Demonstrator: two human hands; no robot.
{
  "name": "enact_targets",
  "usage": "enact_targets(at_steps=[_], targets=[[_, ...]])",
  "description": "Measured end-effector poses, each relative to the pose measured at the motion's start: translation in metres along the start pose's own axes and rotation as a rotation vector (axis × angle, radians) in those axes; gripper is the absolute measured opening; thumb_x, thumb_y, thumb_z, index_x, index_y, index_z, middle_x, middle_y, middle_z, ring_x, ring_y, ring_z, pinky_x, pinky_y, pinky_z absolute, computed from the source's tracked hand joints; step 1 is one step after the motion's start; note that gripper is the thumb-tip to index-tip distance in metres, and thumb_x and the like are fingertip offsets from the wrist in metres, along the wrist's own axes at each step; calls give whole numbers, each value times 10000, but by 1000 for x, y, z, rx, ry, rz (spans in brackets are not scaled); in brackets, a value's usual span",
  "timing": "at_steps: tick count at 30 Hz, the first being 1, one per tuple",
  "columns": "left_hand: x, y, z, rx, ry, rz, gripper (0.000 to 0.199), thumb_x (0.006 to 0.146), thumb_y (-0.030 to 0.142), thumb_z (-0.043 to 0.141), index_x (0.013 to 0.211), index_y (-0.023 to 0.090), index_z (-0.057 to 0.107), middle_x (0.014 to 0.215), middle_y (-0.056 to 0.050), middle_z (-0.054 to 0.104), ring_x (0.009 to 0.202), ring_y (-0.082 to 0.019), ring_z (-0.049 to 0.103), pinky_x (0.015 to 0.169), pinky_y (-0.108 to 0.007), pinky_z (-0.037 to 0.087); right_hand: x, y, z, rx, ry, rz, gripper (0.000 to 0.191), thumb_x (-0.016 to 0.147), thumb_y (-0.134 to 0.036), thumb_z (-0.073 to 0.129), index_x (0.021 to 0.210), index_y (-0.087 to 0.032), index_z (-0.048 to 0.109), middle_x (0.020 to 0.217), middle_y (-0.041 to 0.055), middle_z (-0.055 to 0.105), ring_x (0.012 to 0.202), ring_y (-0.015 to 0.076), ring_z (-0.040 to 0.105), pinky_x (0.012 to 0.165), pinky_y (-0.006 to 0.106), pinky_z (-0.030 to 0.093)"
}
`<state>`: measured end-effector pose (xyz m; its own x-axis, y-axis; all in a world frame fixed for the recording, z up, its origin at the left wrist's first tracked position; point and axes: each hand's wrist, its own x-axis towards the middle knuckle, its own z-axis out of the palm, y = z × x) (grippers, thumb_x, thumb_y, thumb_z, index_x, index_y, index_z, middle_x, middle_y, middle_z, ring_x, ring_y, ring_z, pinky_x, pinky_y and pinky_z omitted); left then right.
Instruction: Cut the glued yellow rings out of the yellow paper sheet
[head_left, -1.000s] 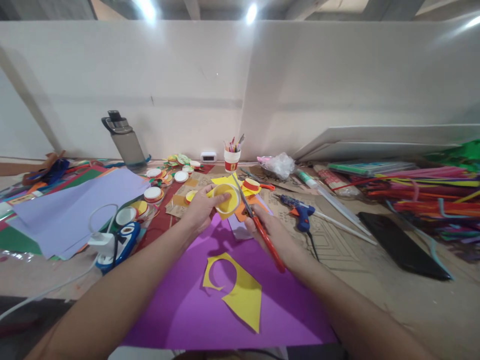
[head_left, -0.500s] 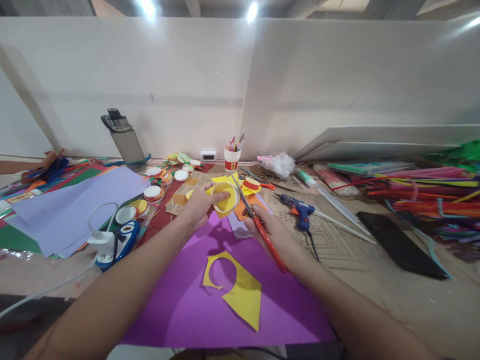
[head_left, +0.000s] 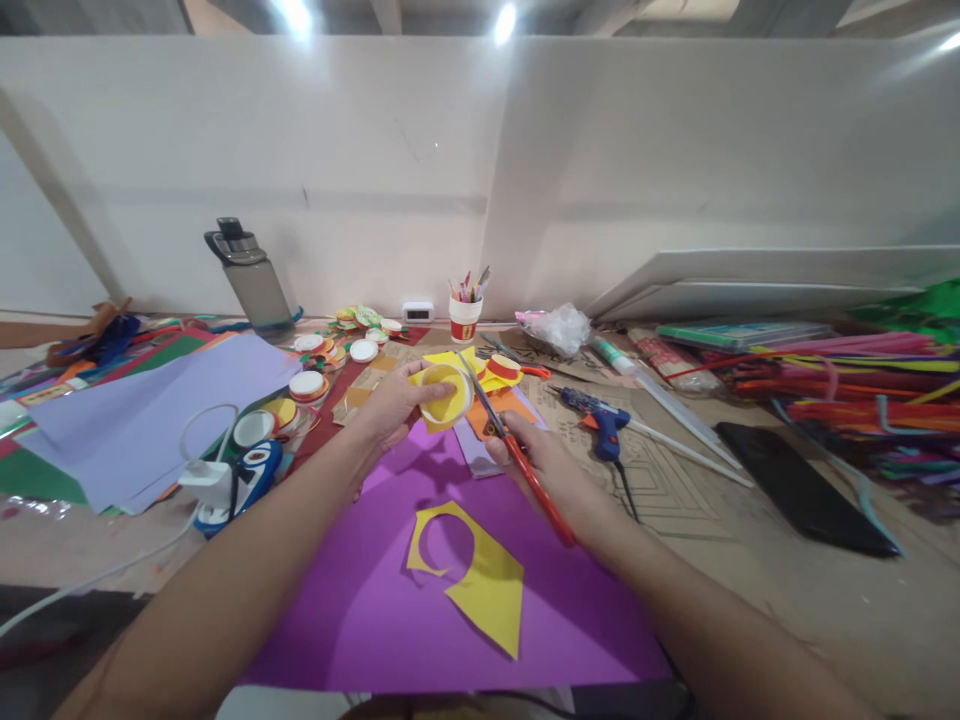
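Observation:
My left hand (head_left: 399, 405) grips a round white-rimmed paper cup piece (head_left: 448, 393), its inside yellow, with yellow paper around its edge. The thumb presses into the middle of it. My right hand (head_left: 534, 452) is closed round the red-handled scissors (head_left: 525, 470), whose blades point up and away, right beside the white rim. Whether the blades touch the paper I cannot tell. Below both hands, a yellow paper scrap (head_left: 487, 580) with a round hole cut in it lies on a purple sheet (head_left: 390, 620).
A blue glue gun (head_left: 604, 420) and a black phone (head_left: 802, 490) lie to the right on cardboard. Lilac sheets (head_left: 172, 410) and a blue power strip (head_left: 244, 485) are at left. Behind stand a grey bottle (head_left: 255, 280) and a pen cup (head_left: 465, 318).
My left hand and the cup piece have shifted slightly left and turned a little. The scissors' tips have moved a touch to the left as well.

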<state>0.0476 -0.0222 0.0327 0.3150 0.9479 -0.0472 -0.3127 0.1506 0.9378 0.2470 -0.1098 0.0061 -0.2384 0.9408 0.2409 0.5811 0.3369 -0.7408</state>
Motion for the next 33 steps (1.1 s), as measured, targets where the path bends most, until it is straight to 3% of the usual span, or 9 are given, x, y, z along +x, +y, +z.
enact_targets(at_steps=[12,16,19,23,27,33], targets=[[1,1,-2,3,-20,2,467,471,106,892,866,145,645,763,7,698,655,-129,650,644,-245,523,-2,-6,0,0,4,30,244,935,-441,482,856,-215,536,703,-18,552,641,144,479,575,267,371],[1,-3,3,-129,35,18,384,592,165,862,915,156,654,817,-4,712,666,-120,658,640,-240,539,-1,-9,-1,0,19,42,235,916,-437,504,821,-222,507,681,-26,520,633,147,459,571,266,362],[-1,-11,11,-259,51,6,287,676,206,814,926,141,691,883,-38,735,750,-142,685,724,-265,566,0,-11,-1,17,39,55,266,897,-457,519,780,-222,479,654,-28,486,614,142,429,559,262,342],[-3,-17,18,-253,63,-3,318,612,165,848,896,142,706,842,-21,742,729,-138,681,726,-260,563,1,-11,-2,26,28,75,278,908,-474,484,788,-223,474,649,-21,491,617,147,431,570,269,345],[-3,-15,15,-118,4,21,385,518,182,900,849,141,707,804,-28,744,738,-164,685,729,-276,549,0,-11,-2,6,18,54,260,918,-465,476,809,-229,478,665,-11,509,639,160,464,568,278,361],[-1,-15,10,-20,-75,54,409,531,233,900,890,146,723,826,-40,747,795,-185,693,732,-281,528,0,-16,-5,17,22,20,227,935,-432,453,846,-225,483,723,-6,557,646,147,502,605,283,414]])
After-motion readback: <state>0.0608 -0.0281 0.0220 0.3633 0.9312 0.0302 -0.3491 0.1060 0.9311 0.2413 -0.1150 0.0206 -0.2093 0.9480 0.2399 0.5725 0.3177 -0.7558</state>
